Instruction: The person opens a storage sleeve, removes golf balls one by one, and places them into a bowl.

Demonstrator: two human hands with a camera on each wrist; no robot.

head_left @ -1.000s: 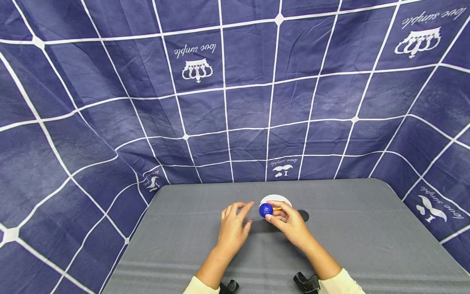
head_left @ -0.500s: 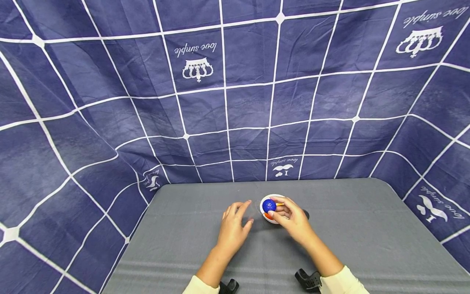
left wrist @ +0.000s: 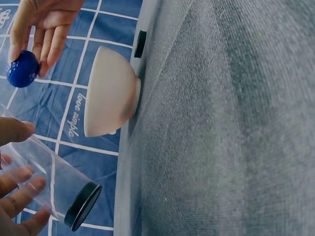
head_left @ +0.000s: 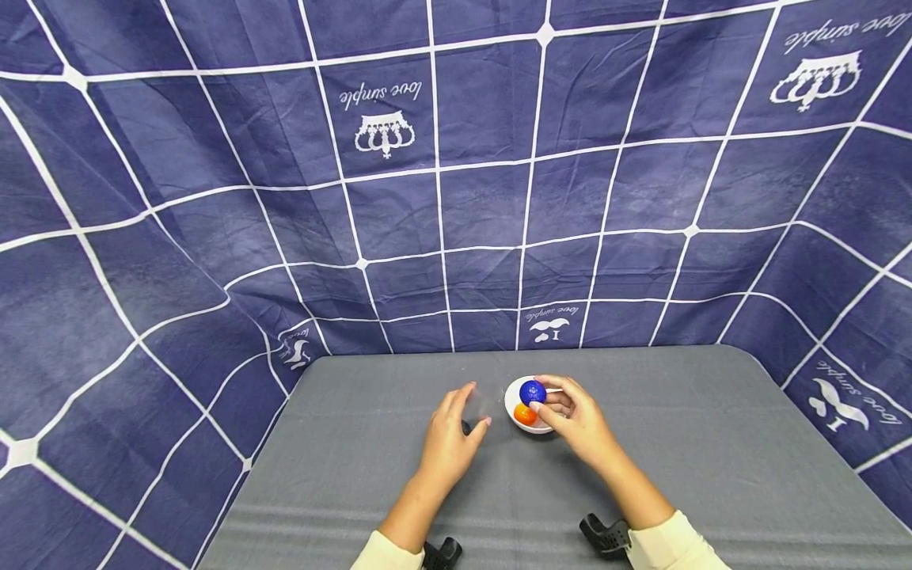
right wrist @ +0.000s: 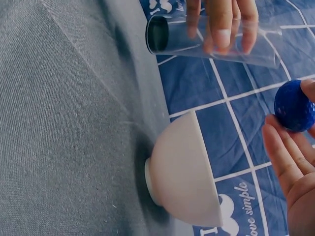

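Bowl [head_left: 526, 423] holds an orange ball [head_left: 525, 415]; above its rim our right hand [head_left: 570, 418] pinches a blue ball [head_left: 532, 392]. Left of the bowl, our left hand [head_left: 447, 443] clasps a clear tube [left wrist: 54, 189] on the grey surface [head_left: 712, 475].

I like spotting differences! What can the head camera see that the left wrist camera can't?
Only the head view shows the orange ball lying inside the white bowl, and both sleeves. Only the left wrist view shows the clear tube with its black cap, which the left hand grips, and the bowl's outside wall and foot. Both show the right hand holding the blue ball at the bowl, on the grey table.
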